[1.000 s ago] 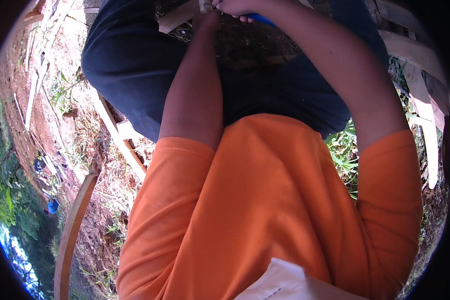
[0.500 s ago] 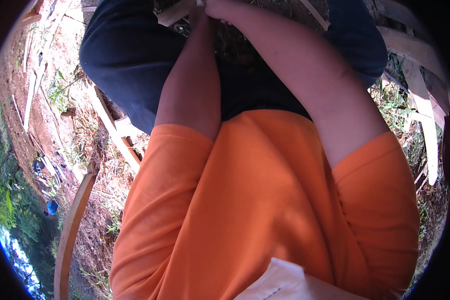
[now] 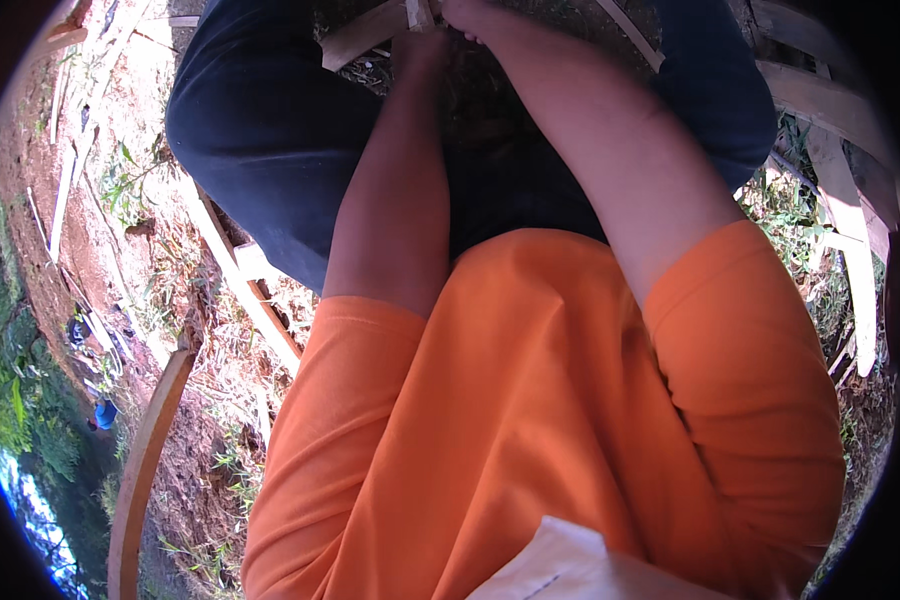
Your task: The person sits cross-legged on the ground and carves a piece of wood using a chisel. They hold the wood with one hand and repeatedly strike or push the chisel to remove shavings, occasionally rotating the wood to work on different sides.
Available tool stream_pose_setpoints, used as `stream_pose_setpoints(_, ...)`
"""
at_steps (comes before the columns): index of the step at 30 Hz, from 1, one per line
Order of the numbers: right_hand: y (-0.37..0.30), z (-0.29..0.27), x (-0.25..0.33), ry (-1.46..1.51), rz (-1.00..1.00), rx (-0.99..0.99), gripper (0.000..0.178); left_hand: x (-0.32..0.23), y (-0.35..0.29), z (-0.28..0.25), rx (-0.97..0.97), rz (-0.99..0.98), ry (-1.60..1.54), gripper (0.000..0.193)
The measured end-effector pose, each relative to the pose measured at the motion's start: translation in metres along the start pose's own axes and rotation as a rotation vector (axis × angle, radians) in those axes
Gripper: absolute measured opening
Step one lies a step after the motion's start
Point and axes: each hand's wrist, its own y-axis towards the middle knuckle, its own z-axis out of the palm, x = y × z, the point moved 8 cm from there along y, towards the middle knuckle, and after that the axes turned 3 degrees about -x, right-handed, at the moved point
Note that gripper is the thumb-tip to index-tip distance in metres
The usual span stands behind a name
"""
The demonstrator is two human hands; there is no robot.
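Both my forearms reach between my dark-trousered knees to the upper edge of the head view. My left hand [image 3: 420, 44] is blurred beside a small pale wood piece [image 3: 419, 14]; its fingers cannot be made out. To the right of that piece, my right hand [image 3: 467, 17] is cut by the upper edge. Its fingertips curl under, and whatever they hold is hidden. A wider wooden board [image 3: 360, 36] lies at an angle just left of the hands, partly out of view.
A curved wooden plank [image 3: 148, 470] stands at the lower left. Slats [image 3: 238, 275] lie on dry grass beside my left leg. More boards [image 3: 850, 235] lie on the right. Far left, a person in blue [image 3: 104, 414] appears small near greenery.
Both hands have come slightly toward my body and to the right. More of the pale wood piece now shows between them. My sleeves and shirt have shifted with the arms.
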Motion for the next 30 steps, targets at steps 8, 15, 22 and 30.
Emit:
stream_pose_setpoints(8,-0.031,-0.024,0.017,0.137,0.035,0.318,0.032,0.033,0.039,0.032,0.477,-0.137,-0.621,0.038)
stream_pose_setpoints(15,-0.047,-0.029,0.036,0.013,-0.067,0.375,0.038,0.031,0.046,0.028,0.574,-0.066,-0.665,0.034)
stream_pose_setpoints(22,-0.036,-0.035,0.037,0.005,-0.143,0.322,0.041,0.013,0.039,-0.005,0.226,0.122,0.039,0.056)
stream_pose_setpoints(30,-0.064,-0.042,0.009,0.199,0.036,0.524,0.038,-0.005,0.038,-0.008,0.033,0.464,0.252,0.048)
